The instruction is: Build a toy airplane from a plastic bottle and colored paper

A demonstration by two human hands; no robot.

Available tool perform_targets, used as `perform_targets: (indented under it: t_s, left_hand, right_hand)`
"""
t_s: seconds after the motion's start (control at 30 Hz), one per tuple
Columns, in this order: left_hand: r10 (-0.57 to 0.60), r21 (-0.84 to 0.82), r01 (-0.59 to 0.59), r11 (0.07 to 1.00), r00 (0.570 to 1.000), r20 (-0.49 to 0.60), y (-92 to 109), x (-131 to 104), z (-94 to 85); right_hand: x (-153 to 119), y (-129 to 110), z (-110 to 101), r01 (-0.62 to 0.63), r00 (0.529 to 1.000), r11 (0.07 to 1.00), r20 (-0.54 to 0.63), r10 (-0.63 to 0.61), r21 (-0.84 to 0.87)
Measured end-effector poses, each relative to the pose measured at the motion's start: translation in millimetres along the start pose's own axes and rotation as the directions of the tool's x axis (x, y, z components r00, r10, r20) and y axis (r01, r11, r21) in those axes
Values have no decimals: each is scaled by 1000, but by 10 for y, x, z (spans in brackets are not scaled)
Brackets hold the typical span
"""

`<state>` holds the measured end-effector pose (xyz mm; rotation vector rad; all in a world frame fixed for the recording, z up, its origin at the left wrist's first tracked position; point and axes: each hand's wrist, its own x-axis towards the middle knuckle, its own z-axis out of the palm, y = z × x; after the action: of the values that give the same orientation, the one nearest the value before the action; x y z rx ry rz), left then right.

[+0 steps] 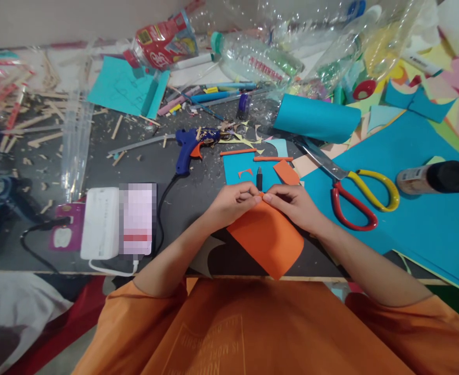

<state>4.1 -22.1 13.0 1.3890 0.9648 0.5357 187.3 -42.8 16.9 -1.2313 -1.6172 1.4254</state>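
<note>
An orange paper sheet (270,237) lies near the table's front edge, one corner pointing toward my body. My left hand (239,203) and my right hand (289,205) meet at its far corner, both with fingers closed, pinching the paper there. Just beyond my fingertips a black pen (259,178) rests on blue paper. Two thin orange paper rolls (239,152) and a small orange piece (286,172) lie farther back. Scissors with red and yellow handles (342,177) lie to the right, blades partly under a blue paper-wrapped bottle (317,118).
A blue glue gun (190,148) with its cord lies left of centre. A white power bank (100,223) and a phone (138,219) sit at the front left. Plastic bottles (256,60) crowd the back. At right, a black-capped bottle (434,177) lies on blue sheets.
</note>
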Motion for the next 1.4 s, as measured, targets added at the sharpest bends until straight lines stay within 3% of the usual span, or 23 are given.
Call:
perform_targets:
  t_s: [0.13,0.33,0.4,0.63,0.87,0.97,1.1,1.17,1.27,1.33,1.4]
  left_hand:
    - [37,27,-35,999,996,-87,-19,-2,-7]
    - [-8,48,5,999,998,62,6,4,-22]
    - [9,68,-14,998,998,66,15,5,-11]
    - [34,7,-33,999,989,-146,39,14,-37]
    - [109,-43,-143,989,889,-446,67,29,-209]
    - [136,-27,-174,984,851,-506,30,42,-227]
    - [142,-39,-192,981,834,-533,-49,68,-207]
    - [154,-45,-199,979,865,-478,-64,70,-193]
    - [119,1,-121,993,967,-224,-23,44,-167]
    - [91,87,-87,992,995,-48,27,15,-146]
    - [89,168,-100,981,994,69,69,-9,-127]
  right_hand:
    - [7,14,-16,-23,999,1000,36,23,14]
    - [-8,15,0,-5,993,998,115,11,-56]
    - [-3,1,5,1,991,998,136,8,-60]
    - [37,-28,-24,-13,993,999,119,18,-42]
    - [28,-4,-210,-44,998,999,-40,44,5]
    - [36,17,-248,-7,995,1000,-99,9,15]
    - [57,57,-244,43,967,998,-251,-30,47]
    - [65,79,-250,64,939,997,-340,-45,45]
    - [70,102,-265,86,906,996,-416,-76,5]
    - [66,106,-262,95,917,995,-388,-96,-20]
    - [58,99,-249,104,946,994,-305,-108,-31]
